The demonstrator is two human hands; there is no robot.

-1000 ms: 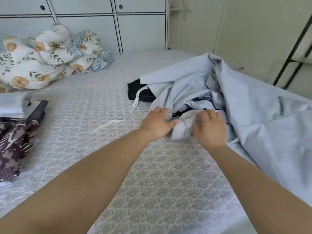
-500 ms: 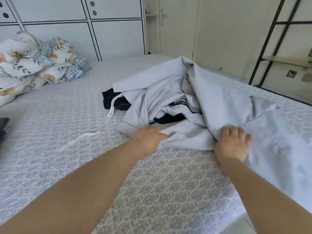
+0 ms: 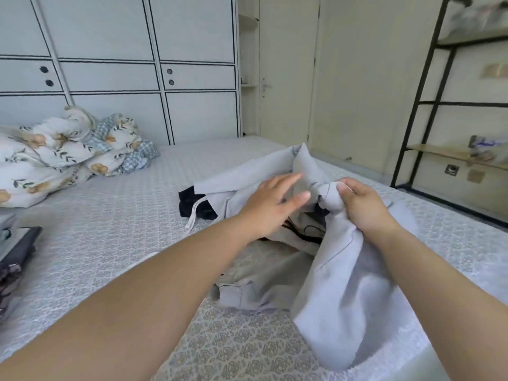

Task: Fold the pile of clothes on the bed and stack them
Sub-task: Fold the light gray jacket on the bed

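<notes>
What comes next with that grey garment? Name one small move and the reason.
Probably bring the open left hand onto the light grey garment beside the right hand and take a second grip. The right hand already bunches a lifted fold, while the rest lies crumpled over a black garment on the bed; spreading it likely needs two hands.

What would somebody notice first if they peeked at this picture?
Two bare arms reach in from the bottom; the right hand grips a bunched-up part of a big pale grey garment and lifts it off the patterned bed, while the left hand hovers open beside it. Far left, a flowery quilt lies crumpled by the white cupboards.
</notes>
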